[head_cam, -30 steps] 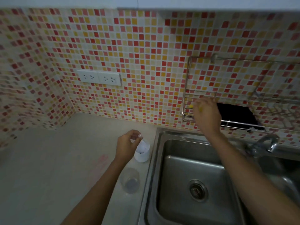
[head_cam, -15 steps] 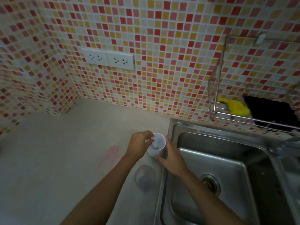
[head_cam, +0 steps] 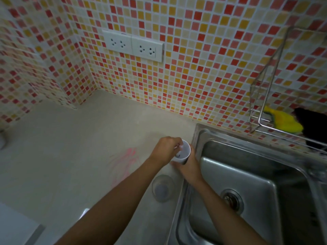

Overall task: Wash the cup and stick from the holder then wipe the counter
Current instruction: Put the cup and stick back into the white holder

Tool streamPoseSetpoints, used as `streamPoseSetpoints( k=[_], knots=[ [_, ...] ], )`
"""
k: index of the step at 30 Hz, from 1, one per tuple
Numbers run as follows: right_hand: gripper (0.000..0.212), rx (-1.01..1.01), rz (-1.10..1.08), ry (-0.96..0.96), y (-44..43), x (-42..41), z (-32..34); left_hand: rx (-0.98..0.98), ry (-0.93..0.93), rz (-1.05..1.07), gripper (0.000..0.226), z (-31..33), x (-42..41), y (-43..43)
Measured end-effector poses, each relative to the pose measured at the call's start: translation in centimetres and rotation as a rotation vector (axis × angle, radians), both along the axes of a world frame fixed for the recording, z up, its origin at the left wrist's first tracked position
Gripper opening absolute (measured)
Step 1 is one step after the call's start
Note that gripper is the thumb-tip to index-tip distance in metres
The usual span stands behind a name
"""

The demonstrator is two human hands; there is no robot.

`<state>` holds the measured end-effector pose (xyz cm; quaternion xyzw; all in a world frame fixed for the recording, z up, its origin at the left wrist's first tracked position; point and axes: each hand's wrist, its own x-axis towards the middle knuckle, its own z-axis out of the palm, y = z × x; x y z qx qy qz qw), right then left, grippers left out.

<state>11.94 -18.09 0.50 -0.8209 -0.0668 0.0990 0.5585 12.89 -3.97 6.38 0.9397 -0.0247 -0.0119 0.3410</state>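
Both hands meet at the white holder (head_cam: 184, 153), a small cylinder at the right edge of the counter (head_cam: 74, 156), just beside the rim of the steel sink (head_cam: 265, 174). The right hand (head_cam: 188, 167) comes from the sink side and wraps its fingers round the holder's lower wall, gripping it from the near side. The left hand (head_cam: 165, 149) comes in over the counter with its fingers bunched at the holder's rim, where they pinch what looks like a thin pale stick (head_cam: 180, 148); this is small and blurred, so little more of it can be made out. Whether the holder's base sits on the counter is hidden by the right hand. A clear cup (head_cam: 162, 188) stands upright on the counter nearer the front edge, close along the sink's rim, between the two forearms and apart from both hands. A smeared pink stain (head_cam: 127, 159) marks the counter to the left of the left wrist, near the hands but not touching them. On the tiled wall (head_cam: 194, 50) above the sink's far rim hangs a wire rack (head_cam: 261, 106) holding a yellow sponge (head_cam: 284, 120) and a black item (head_cam: 311, 124) beside it. A white double socket (head_cam: 132, 45) sits on the wall over the counter's back edge.
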Motion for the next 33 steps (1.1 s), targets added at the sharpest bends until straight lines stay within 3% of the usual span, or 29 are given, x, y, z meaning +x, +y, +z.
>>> streamPoseSetpoints(
  k=[3,5,8,11,16,23,29,33],
  knots=[
    [0.084,0.041,0.042,0.068,-0.1,0.8,-0.1,-0.008,0.090,-0.020,0.023,1.4,0.3,-0.4],
    [0.091,0.013,0.065,0.096,-0.6,1.0,-0.1,-0.095,0.164,-0.018,0.044,1.7,-1.1,-0.1],
    [0.089,-0.078,0.065,0.045,-2.4,-0.2,0.7,-0.127,0.048,0.087,0.052,-0.5,-4.5,2.0],
    [0.087,-0.248,0.096,-0.050,-4.8,-2.0,1.8,-0.152,0.039,0.169,0.070,-1.9,-8.7,4.4],
    [0.088,-0.567,0.306,-0.172,-6.6,-4.8,3.9,-0.212,0.263,-0.016,0.081,-3.4,-13.6,4.6],
    [0.084,-1.038,0.436,-0.447,-4.1,-6.9,7.8,-0.309,0.204,0.003,0.085,-4.8,-14.3,2.9],
    [0.089,-1.089,0.425,-0.517,-1.3,-8.2,9.9,-0.371,0.103,0.067,0.078,-4.8,-14.5,2.8],
    [0.086,-0.967,0.409,-0.442,0.4,-8.8,10.0,-0.388,0.084,0.102,0.073,-5.1,-14.7,2.7]
  ],
)
